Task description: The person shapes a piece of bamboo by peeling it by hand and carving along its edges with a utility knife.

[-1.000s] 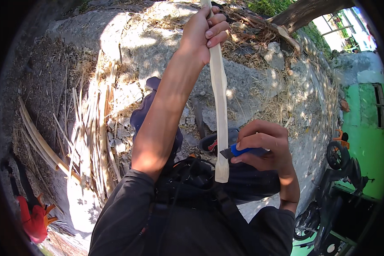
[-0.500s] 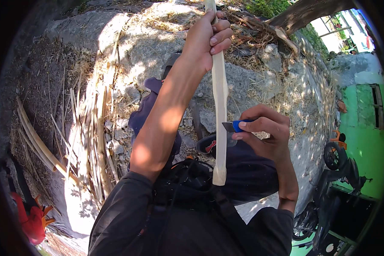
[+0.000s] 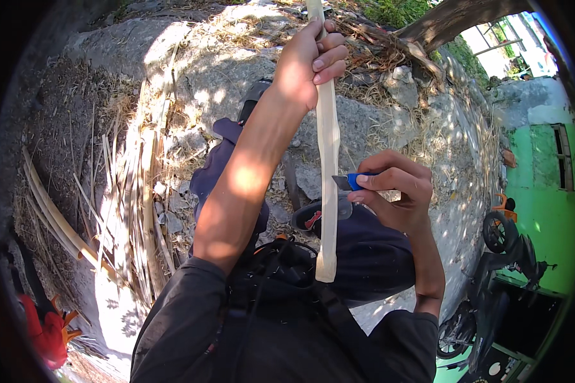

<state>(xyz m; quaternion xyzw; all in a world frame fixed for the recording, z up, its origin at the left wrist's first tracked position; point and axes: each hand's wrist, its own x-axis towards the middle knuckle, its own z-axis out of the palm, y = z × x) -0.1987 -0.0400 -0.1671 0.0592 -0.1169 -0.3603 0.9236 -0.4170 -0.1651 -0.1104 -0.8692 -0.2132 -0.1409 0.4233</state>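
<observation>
A long pale strip, apparently bamboo or wood, (image 3: 328, 143) runs from the top of the view down to my lap, with a thicker lower end. My left hand (image 3: 313, 56) is wrapped around its upper part. My right hand (image 3: 396, 190) pinches a small blue-handled cutter knife (image 3: 351, 182) between thumb and fingers. Its dark blade points left, with the tip at the strip's right edge; whether it presses in cannot be told. My dark-trousered leg (image 3: 377, 255) lies beneath the strip, and a dark shoe (image 3: 310, 218) shows behind it.
Many split strips (image 3: 131, 210) lie on the ground at left, beside curved bamboo-like pieces (image 3: 61, 220). A person in red (image 3: 45, 329) is at the lower left. Motorcycles (image 3: 498, 268) stand by a green wall (image 3: 543, 217) at right. A tree trunk (image 3: 466, 22) leans across the upper right.
The strip's lower end has shifted slightly left and down. My right hand and the knife have moved up a little along the strip. My left hand keeps its grip.
</observation>
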